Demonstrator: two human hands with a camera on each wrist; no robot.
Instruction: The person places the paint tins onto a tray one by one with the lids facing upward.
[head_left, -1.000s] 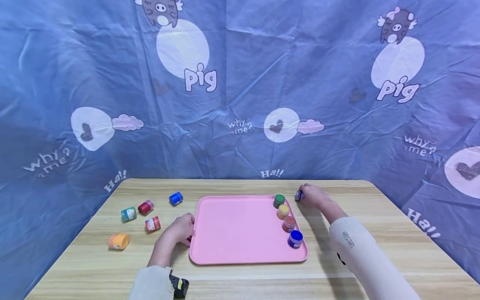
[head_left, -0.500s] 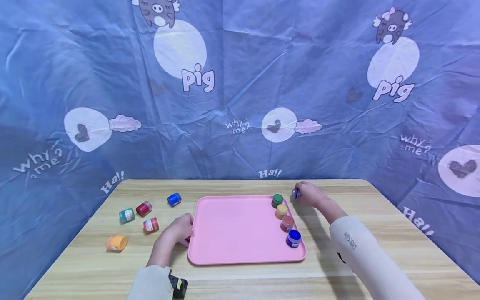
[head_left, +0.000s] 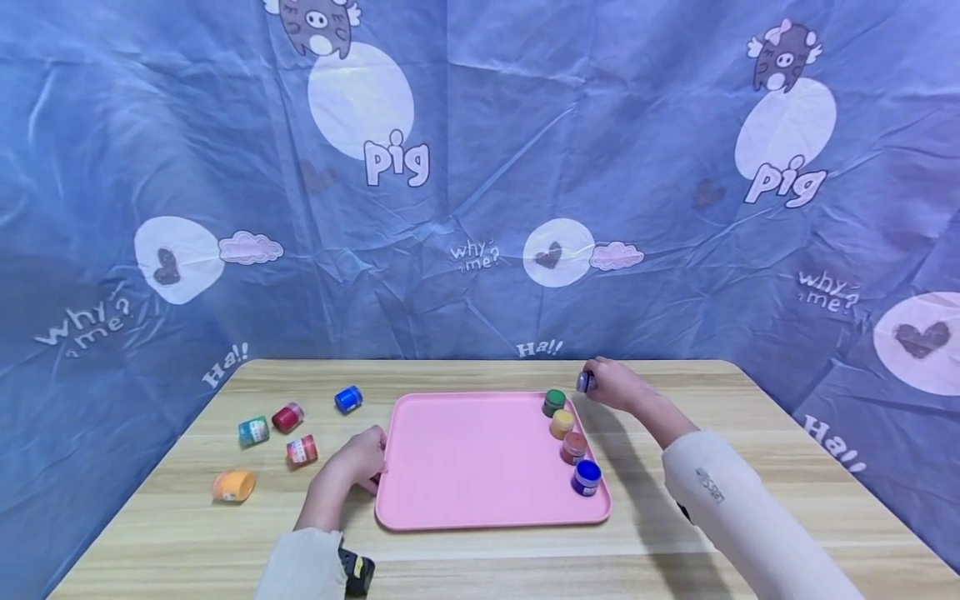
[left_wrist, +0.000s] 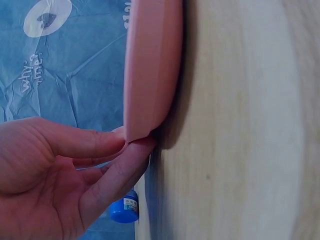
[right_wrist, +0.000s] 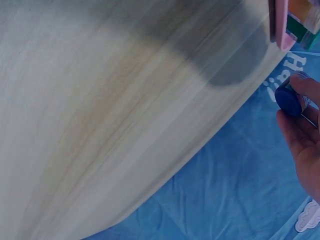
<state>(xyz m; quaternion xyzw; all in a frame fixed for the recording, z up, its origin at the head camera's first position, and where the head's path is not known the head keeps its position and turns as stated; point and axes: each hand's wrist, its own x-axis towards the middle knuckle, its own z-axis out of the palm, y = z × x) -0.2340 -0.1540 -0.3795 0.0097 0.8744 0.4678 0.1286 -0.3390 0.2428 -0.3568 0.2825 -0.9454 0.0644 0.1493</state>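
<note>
The left hand (head_left: 363, 457) pinches the left rim of the pink, rounded-rectangle plastic tray (head_left: 465, 467) between thumb and fingers. The right hand (head_left: 617, 386) pinches a small round jar with a dark blue lid (right_wrist: 288, 101) between thumb and fingertips, just beyond the tray's far right corner. In the right wrist view that jar shows against the blue printed cloth (head_left: 480, 317).

On the tray, 4 small round plastic jars stand upright in a row along its right side: from far to near, a green jar (head_left: 554, 403), a yellow jar (head_left: 562, 425), a reddish-brown jar (head_left: 573, 448) and a deep blue jar (head_left: 586, 477).

To the tray's left, 5 more jars lie on their sides on the pale wood-grain table (head_left: 480, 567): a bright blue jar (head_left: 348, 399), a dark red jar (head_left: 287, 417), a teal jar (head_left: 253, 431), a light red jar (head_left: 302, 451) and an orange jar (head_left: 233, 486). The cloth hangs behind the table.
</note>
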